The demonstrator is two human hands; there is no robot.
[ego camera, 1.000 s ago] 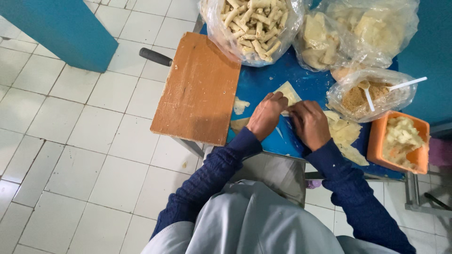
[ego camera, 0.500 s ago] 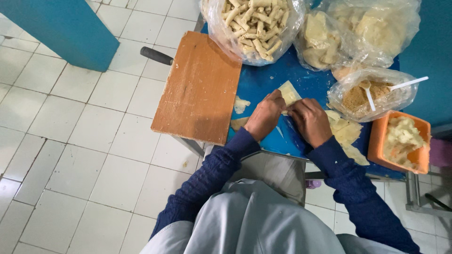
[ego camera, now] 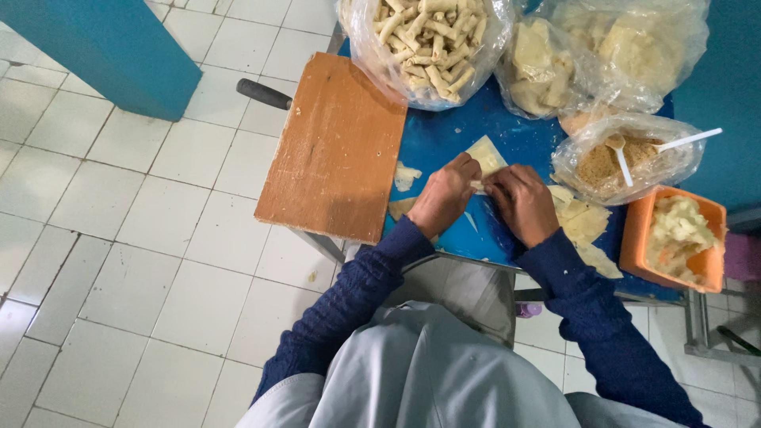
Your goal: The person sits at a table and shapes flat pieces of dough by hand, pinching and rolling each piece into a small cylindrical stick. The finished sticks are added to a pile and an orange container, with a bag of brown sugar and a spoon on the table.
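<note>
On a blue table top (ego camera: 444, 131) lies a pale square dough wrapper (ego camera: 487, 154). My left hand (ego camera: 445, 194) and my right hand (ego camera: 521, 202) meet over its near corner, fingertips pinched together on the rolled edge of the wrapper. More flat wrappers (ego camera: 583, 222) are stacked right of my right hand. An orange tub of pale filling (ego camera: 675, 238) stands at the right edge. A clear bag of finished rolls (ego camera: 424, 43) sits at the far side.
A bare wooden board (ego camera: 337, 147) lies left of my hands, a black handle (ego camera: 264, 93) sticking out behind it. Bags of wrappers (ego camera: 610, 51) and a bag of crumbs with white spoons (ego camera: 626, 158) crowd the far right. White floor tiles (ego camera: 119, 238) lie left.
Both hands stay on the wrapper; the fingers have drawn closer together over its near edge, rolling it slightly.
</note>
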